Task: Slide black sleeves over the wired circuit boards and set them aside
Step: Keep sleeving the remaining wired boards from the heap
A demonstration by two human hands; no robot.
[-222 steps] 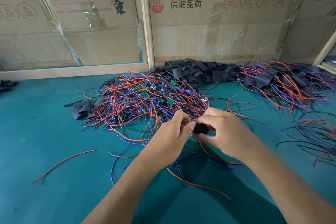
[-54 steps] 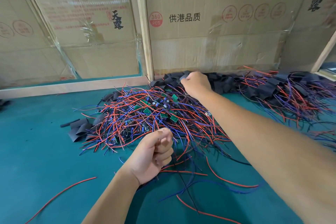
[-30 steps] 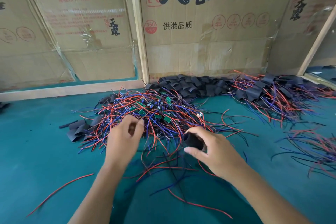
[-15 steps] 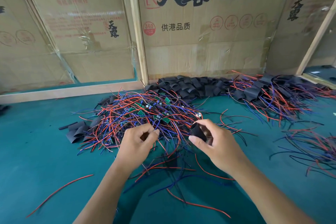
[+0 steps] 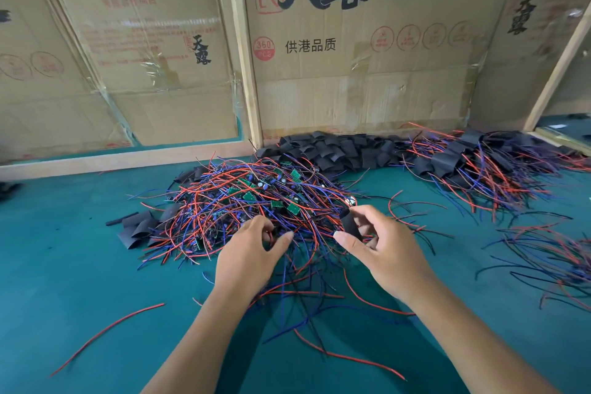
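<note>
Two bare forearms, no sleeves; left hand and right hand ungloved; no rings, watch or bands visible.

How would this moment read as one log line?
right hand: pinches black sleeve | left hand: reaching into wired boards pile | sleeve not yet on board

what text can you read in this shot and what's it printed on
"温氏" in a red frame, middle cardboard box
"天露" large black, same box
"鲜鸡蛋" black, same box
"无抗·原色" on a black band: blurred, uncertain
"360" red circle; line below too small
"供港品质" black
"天露" small, left cardboard box; its red lines too faded
</note>
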